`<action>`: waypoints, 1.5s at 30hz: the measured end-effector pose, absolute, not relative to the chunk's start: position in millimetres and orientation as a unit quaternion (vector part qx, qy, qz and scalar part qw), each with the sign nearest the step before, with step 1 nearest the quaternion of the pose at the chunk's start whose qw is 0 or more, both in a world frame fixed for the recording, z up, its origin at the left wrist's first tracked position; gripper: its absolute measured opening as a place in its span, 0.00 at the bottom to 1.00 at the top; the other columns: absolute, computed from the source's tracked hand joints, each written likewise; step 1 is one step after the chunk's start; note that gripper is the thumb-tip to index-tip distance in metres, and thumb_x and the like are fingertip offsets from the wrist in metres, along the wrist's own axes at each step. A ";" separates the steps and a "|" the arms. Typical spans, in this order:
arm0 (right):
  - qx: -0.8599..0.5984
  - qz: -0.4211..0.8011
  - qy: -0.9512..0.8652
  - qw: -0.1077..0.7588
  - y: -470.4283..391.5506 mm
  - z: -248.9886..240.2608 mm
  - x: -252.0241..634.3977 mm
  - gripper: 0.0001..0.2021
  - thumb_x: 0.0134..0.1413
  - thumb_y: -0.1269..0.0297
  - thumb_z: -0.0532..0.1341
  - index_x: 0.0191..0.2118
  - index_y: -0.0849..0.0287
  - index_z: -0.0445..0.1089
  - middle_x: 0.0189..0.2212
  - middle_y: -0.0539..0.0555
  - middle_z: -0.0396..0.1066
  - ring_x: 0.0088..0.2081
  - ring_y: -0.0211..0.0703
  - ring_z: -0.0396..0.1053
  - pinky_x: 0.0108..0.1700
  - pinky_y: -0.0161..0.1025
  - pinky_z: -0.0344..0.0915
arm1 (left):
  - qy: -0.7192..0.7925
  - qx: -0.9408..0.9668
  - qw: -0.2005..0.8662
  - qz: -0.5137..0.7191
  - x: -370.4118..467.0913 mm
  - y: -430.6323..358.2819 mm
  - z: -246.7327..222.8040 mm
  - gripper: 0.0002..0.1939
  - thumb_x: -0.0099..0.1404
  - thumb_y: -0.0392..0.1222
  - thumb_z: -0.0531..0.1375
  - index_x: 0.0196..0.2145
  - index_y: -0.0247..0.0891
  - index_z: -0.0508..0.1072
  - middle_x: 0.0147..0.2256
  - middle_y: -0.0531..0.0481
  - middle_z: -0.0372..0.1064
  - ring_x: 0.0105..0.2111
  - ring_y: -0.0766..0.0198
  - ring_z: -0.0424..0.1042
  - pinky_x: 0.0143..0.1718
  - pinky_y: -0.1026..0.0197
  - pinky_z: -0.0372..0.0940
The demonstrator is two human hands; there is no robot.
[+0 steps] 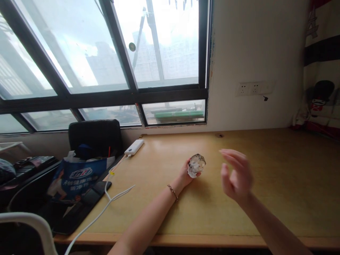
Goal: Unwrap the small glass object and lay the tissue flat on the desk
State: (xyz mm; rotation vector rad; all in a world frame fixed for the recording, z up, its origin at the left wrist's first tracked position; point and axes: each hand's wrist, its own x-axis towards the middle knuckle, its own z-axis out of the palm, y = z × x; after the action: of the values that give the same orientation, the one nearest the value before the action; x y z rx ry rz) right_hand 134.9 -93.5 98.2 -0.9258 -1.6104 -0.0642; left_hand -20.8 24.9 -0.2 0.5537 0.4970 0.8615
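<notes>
My left hand [187, 173], with a bracelet on its wrist, is wrapped round a clear glass [198, 163] above the middle of the table. The glass is see-through with a dark rim, and its round mouth tilts toward me. Something white and crumpled, perhaps tissue, shows at its lower left; I cannot tell whether it is inside or outside. To the right of the glass, apart from it, my right hand [237, 175] is raised over the table. It is slightly blurred, its thumb and fingers are apart, and nothing shows between them.
The wooden table [287, 170] stretches to the wall. A white power bank [134, 147] with white cables [108, 198] lies at its left edge. Left of it are a black chair [95, 136], a blue bag [79, 179] and a curved white rail [29, 217]. Sockets [249, 89] are on the wall.
</notes>
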 end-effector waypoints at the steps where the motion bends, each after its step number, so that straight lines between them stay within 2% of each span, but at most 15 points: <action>1: -0.387 -0.025 -0.720 0.576 -81.5 94.4 133.9 0.22 0.50 0.75 0.52 0.52 0.52 0.58 0.51 0.54 0.58 0.52 0.48 0.56 0.52 0.49 0.56 | 0.230 0.267 0.847 0.398 -21.3 23.9 1.1 0.19 0.57 0.52 0.52 0.37 0.34 0.69 0.27 0.46 0.69 0.23 0.64 0.67 0.21 0.64 0.59; 3: -0.365 0.002 -0.775 0.516 -60.1 81.2 133.5 0.28 0.46 0.78 0.50 0.54 0.52 0.55 0.53 0.54 0.56 0.54 0.48 0.53 0.55 0.50 0.52 | 0.222 0.276 0.855 0.379 -22.2 22.0 2.6 0.19 0.57 0.53 0.53 0.36 0.34 0.69 0.26 0.47 0.69 0.22 0.64 0.67 0.19 0.65 0.58; 6: -0.347 0.115 -0.810 0.458 -41.6 51.7 134.6 0.31 0.43 0.78 0.52 0.56 0.54 0.54 0.56 0.54 0.51 0.56 0.49 0.49 0.56 0.50 0.49 | 0.222 0.282 0.857 0.370 -21.1 19.9 2.3 0.18 0.56 0.53 0.54 0.35 0.34 0.69 0.26 0.49 0.70 0.22 0.64 0.67 0.18 0.65 0.58; 9: -0.314 0.307 -0.746 0.501 -35.1 22.4 133.4 0.32 0.44 0.72 0.57 0.57 0.53 0.50 0.56 0.55 0.51 0.56 0.49 0.49 0.56 0.48 0.50 | 0.232 0.289 0.836 0.405 -15.6 18.3 0.0 0.19 0.56 0.52 0.54 0.35 0.33 0.70 0.27 0.48 0.70 0.22 0.64 0.67 0.21 0.64 0.61; 11: -0.290 0.429 -0.660 0.545 -31.1 8.0 132.1 0.34 0.44 0.68 0.60 0.58 0.51 0.47 0.56 0.55 0.51 0.56 0.48 0.51 0.55 0.46 0.52 | 0.244 0.303 0.811 0.437 -10.5 17.0 -2.1 0.19 0.57 0.52 0.54 0.37 0.32 0.70 0.31 0.47 0.71 0.25 0.64 0.68 0.28 0.62 0.63; 14: -0.291 0.509 -0.580 0.566 -23.4 -3.5 133.0 0.40 0.36 0.65 0.67 0.57 0.52 0.48 0.56 0.57 0.51 0.56 0.49 0.52 0.55 0.46 0.52 | 0.270 0.349 0.765 0.469 -5.0 14.9 -5.2 0.20 0.56 0.51 0.55 0.38 0.30 0.70 0.36 0.44 0.71 0.32 0.61 0.70 0.37 0.60 0.63; 17: -0.316 0.494 -0.599 0.546 -19.7 -3.9 136.6 0.43 0.27 0.66 0.70 0.55 0.56 0.53 0.52 0.59 0.58 0.53 0.50 0.56 0.54 0.47 0.53 | 0.293 0.422 0.706 0.488 -5.4 13.5 -6.2 0.23 0.57 0.54 0.53 0.37 0.29 0.71 0.37 0.42 0.71 0.36 0.58 0.69 0.40 0.59 0.62; 22: -0.381 0.396 -0.626 0.554 -24.0 2.5 136.8 0.42 0.24 0.67 0.70 0.52 0.58 0.57 0.49 0.58 0.62 0.50 0.51 0.59 0.54 0.47 0.54 | 0.338 0.551 0.584 0.491 -12.2 9.9 0.4 0.27 0.59 0.58 0.46 0.36 0.31 0.72 0.36 0.44 0.72 0.37 0.57 0.69 0.41 0.57 0.62; 24: -0.393 0.385 -0.615 0.565 -24.4 2.0 135.7 0.41 0.24 0.67 0.70 0.52 0.58 0.58 0.49 0.58 0.62 0.50 0.51 0.60 0.54 0.46 0.55 | 0.327 0.600 0.530 0.502 -14.5 6.5 4.7 0.26 0.61 0.56 0.46 0.41 0.33 0.70 0.41 0.44 0.70 0.43 0.57 0.67 0.46 0.56 0.60; 26: -0.398 0.395 -0.594 0.577 -23.3 0.0 135.0 0.40 0.24 0.67 0.70 0.52 0.59 0.58 0.48 0.58 0.63 0.50 0.50 0.60 0.53 0.45 0.56 | 0.307 0.657 0.464 0.509 -16.7 2.5 8.8 0.23 0.62 0.52 0.46 0.48 0.35 0.66 0.49 0.46 0.63 0.50 0.57 0.61 0.53 0.54 0.54; 29: -0.401 0.415 -0.561 0.593 -21.1 -2.7 134.5 0.38 0.26 0.66 0.70 0.50 0.60 0.59 0.47 0.58 0.64 0.49 0.50 0.61 0.53 0.46 0.57 | 0.285 0.742 0.367 0.482 -20.0 -2.1 13.4 0.20 0.64 0.47 0.45 0.50 0.38 0.64 0.54 0.47 0.55 0.55 0.58 0.54 0.57 0.52 0.47; 38: -0.432 0.381 -0.534 0.619 -14.8 -10.0 138.1 0.34 0.29 0.65 0.68 0.49 0.61 0.60 0.46 0.59 0.65 0.48 0.51 0.63 0.51 0.46 0.59 | 0.203 0.874 0.196 0.396 -23.5 -8.7 17.5 0.20 0.65 0.38 0.44 0.55 0.37 0.56 0.56 0.43 0.52 0.56 0.58 0.51 0.56 0.51 0.50; 45: -0.451 0.367 -0.549 0.600 -13.1 -19.7 137.7 0.37 0.28 0.67 0.68 0.51 0.62 0.58 0.48 0.61 0.63 0.48 0.51 0.63 0.50 0.46 0.60 | 0.142 0.906 0.150 0.370 -22.4 -13.1 17.0 0.21 0.64 0.35 0.45 0.54 0.37 0.55 0.55 0.41 0.53 0.55 0.58 0.54 0.54 0.52 0.54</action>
State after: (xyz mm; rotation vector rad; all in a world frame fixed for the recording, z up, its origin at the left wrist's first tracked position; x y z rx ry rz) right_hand 137.7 -13.1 -19.7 -1.0465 -1.2740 0.8517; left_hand -22.4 -13.1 17.0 2.6014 0.4072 1.0633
